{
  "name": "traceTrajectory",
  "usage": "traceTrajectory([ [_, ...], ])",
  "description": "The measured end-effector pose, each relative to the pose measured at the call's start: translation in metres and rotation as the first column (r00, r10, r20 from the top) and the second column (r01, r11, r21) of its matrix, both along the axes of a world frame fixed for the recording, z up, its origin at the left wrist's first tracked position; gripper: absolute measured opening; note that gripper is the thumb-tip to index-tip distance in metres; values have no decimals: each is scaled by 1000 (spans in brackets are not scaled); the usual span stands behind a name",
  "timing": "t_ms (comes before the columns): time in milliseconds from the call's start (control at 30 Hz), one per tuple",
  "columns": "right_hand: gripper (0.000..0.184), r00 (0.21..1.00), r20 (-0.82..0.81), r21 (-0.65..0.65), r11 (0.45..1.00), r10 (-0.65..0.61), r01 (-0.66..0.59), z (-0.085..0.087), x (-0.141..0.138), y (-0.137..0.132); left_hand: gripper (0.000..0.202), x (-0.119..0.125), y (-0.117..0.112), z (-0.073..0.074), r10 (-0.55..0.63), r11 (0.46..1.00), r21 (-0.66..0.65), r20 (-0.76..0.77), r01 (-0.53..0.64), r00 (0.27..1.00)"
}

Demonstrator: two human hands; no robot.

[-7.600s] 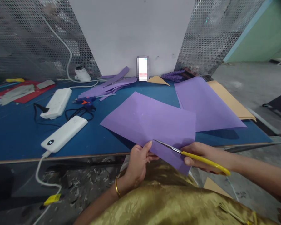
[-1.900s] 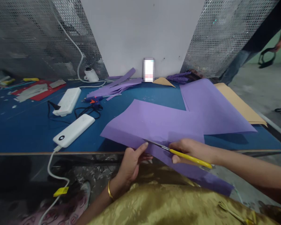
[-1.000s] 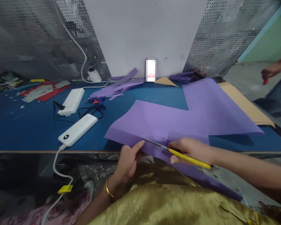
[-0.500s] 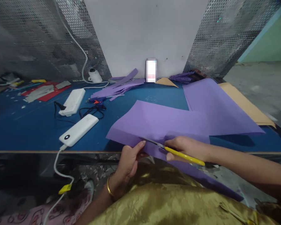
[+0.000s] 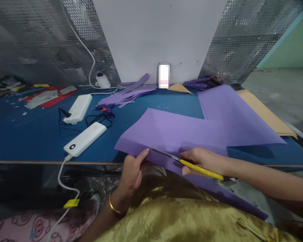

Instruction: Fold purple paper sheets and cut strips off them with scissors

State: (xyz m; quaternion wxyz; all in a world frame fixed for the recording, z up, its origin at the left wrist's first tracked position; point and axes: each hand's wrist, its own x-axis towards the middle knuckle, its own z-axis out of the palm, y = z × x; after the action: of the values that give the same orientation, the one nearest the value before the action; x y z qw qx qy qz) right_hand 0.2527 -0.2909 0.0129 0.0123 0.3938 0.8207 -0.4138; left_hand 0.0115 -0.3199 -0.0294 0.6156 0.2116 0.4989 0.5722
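Observation:
A purple paper sheet (image 5: 171, 126) lies at the table's front edge, its near side reaching over the edge. My left hand (image 5: 133, 171) pinches that near side between thumb and fingers, just left of the blade tips. Closed around yellow-handled scissors (image 5: 202, 169), my right hand (image 5: 202, 159) has the blades pointing left along the sheet. A long purple strip (image 5: 227, 193) hangs from the near side toward my lap, below the scissors. The fingers inside the handles are partly hidden.
More purple paper (image 5: 239, 117) and tan sheets (image 5: 262, 114) lie on the right. Cut purple strips (image 5: 131, 94) and a glue gun (image 5: 104, 107) are further back. A white power bank (image 5: 85, 139) and a power strip (image 5: 78, 109) sit left. A phone (image 5: 164, 75) leans against the back panel.
My left hand has slid a little left along the paper's near edge. The scissors and my right hand have shifted very slightly right.

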Motion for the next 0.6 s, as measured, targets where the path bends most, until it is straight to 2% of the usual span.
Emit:
traceTrajectory([
  [300,49,999,30,37,999,13,-14,3,-5,1,45,-3,3,0,-55,998,-29,-21,54,998],
  [600,52,999,4,44,998,38,-38,7,-15,4,45,-5,3,1,-43,999,-19,-22,42,999],
])
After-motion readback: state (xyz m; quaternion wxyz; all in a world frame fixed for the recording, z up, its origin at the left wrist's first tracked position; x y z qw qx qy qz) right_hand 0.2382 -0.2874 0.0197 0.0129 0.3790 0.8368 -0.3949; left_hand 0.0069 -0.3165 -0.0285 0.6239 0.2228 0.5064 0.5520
